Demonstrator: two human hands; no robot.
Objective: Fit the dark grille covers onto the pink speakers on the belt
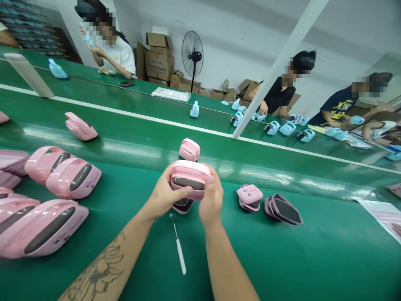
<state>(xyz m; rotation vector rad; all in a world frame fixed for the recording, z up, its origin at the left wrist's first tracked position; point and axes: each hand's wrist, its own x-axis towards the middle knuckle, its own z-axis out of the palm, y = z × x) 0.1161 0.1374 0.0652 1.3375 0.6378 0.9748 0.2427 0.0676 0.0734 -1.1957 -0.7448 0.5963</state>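
Note:
Between my two hands I hold a pink plastic housing [190, 170] with a dark oval window on its front. My left hand [164, 192] grips its left side, the thumb lying across the lower front. Around the right side are the fingers of my right hand [211, 196]. Partly hidden beneath the housing are dark-faced pink panels [183, 206] on the table. Just behind it sits another pink housing [189, 149]. A thin-tipped tool with a white handle [181, 257] lies on the green table [156, 267] below my hands.
Several pink housings [75, 179] crowd the left side. To the right are small pink panels [249, 194] and a dark-faced stack [284, 209]. A conveyor [131, 144] runs behind, with one pink housing [80, 126]. Co-workers [117, 56] sit beyond, near blue housings [287, 128]. A slanted white post [266, 88] rises ahead.

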